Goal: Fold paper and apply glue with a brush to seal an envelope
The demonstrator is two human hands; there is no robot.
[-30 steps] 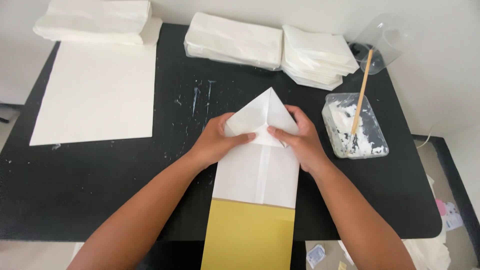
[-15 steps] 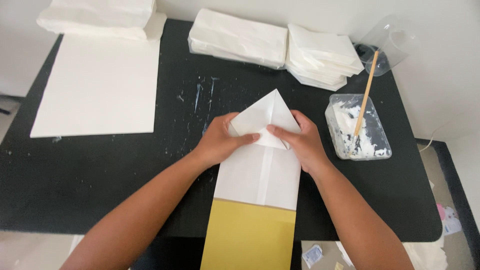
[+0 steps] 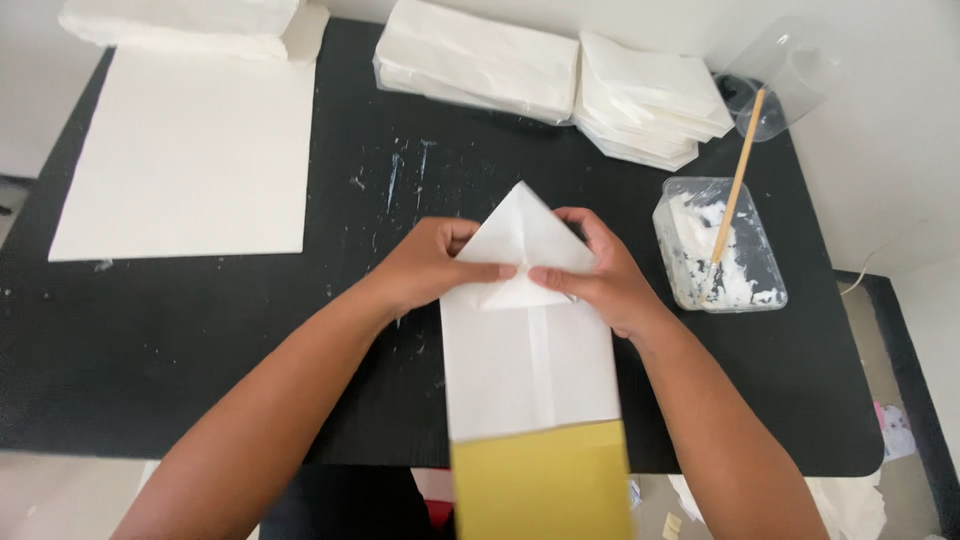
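Observation:
A long paper piece (image 3: pixel 530 370), white with a yellow lower part (image 3: pixel 545 485), lies on the black table (image 3: pixel 200 350) and hangs over its front edge. Its far end is folded into a pointed triangle (image 3: pixel 520 225). My left hand (image 3: pixel 430 265) presses the left side of the fold, fingertips on the paper's centre. My right hand (image 3: pixel 595 270) presses the right side, its fingertips meeting the left ones at the middle.
A large white sheet (image 3: pixel 190 160) lies at the left. Stacks of folded white paper (image 3: pixel 480 65) (image 3: pixel 650 100) sit along the far edge. A clear tub of white paste (image 3: pixel 720 245) with a wooden stick (image 3: pixel 735 190) stands at the right, with a clear plastic container (image 3: pixel 780 75) behind.
Both hands stay pressed on the folded tip, with only slight finger shifts toward the middle. The view has shifted slightly.

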